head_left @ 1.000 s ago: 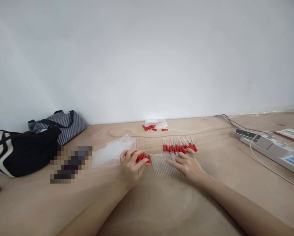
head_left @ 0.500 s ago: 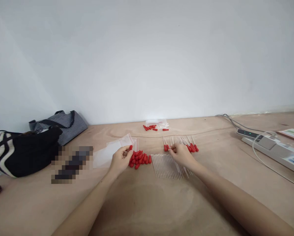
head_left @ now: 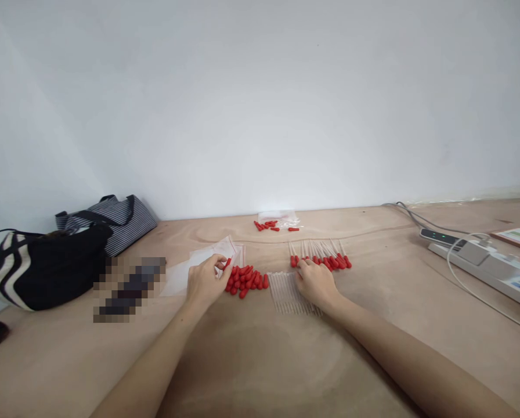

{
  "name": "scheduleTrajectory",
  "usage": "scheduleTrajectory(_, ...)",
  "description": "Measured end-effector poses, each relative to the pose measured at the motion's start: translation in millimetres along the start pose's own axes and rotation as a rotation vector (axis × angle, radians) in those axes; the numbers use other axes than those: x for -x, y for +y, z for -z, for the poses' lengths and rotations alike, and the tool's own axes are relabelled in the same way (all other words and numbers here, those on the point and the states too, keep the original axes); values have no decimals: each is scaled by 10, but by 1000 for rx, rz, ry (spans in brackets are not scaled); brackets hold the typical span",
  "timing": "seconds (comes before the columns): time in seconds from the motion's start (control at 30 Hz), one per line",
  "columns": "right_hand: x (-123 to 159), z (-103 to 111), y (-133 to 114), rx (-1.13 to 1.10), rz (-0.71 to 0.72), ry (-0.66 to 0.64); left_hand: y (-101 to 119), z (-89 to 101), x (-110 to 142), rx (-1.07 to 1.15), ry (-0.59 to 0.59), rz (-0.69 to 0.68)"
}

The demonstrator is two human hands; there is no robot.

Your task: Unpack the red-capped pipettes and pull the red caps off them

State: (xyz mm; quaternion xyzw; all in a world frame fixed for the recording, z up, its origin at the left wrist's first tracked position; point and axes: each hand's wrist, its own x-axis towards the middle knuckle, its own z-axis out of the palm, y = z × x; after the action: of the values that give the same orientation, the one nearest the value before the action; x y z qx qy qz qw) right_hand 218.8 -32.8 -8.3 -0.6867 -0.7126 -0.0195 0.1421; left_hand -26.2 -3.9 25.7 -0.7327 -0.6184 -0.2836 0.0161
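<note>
My left hand is closed, pinching a red rubber dropper bulb between thumb and fingers. Just beside it lies a pile of similar red bulbs. My right hand reaches over a row of clear thin dropper tubes, its fingers bent together and pointing down. Whatever is under those fingertips is hidden. Directly beyond them, several droppers lie side by side, tubes pointing away and red bulbs toward me.
Clear zip bags lie left of the bulb pile. Near the wall are a few more red bulbs and a small clear bag. Bags sit at the left. A power strip with cables occupies the right.
My left hand has drawn slightly left with the red bulb, which now tilts. My right hand has shifted a little left and turned palm-down, its fingers by the droppers' bulbs.
</note>
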Motion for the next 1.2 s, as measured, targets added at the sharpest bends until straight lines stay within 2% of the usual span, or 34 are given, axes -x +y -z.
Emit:
scheduleTrajectory(0.13, -1, 72, 136, 63, -33, 79, -130, -14, -53, -65, -78, 93)
scheduleTrajectory(0.23, -20, 99, 267, 88, -73, 119, -182, -71, -74, -64, -123, 99)
scheduleTrajectory(0.37, -67, 117, 358, 69, -119, 120, -164, -158, -116, -40, -112, 63)
scheduleTrajectory(0.53, -155, 151, 339, -19, -168, 91, -138, -230, -169, -25, -86, 28)
scheduleTrajectory(0.8, -509, 80, 211, -96, -254, -28, -240, -254, -144, -15, 79, 47)
scheduleTrajectory(0.97, -755, 43, 98, -97, -358, -95, -239, -244, -83, -65, 170, 55)
scheduleTrajectory(1.2, -856, 50, 71, -216, -363, -150, -92, -221, 26, -152, 281, -182)
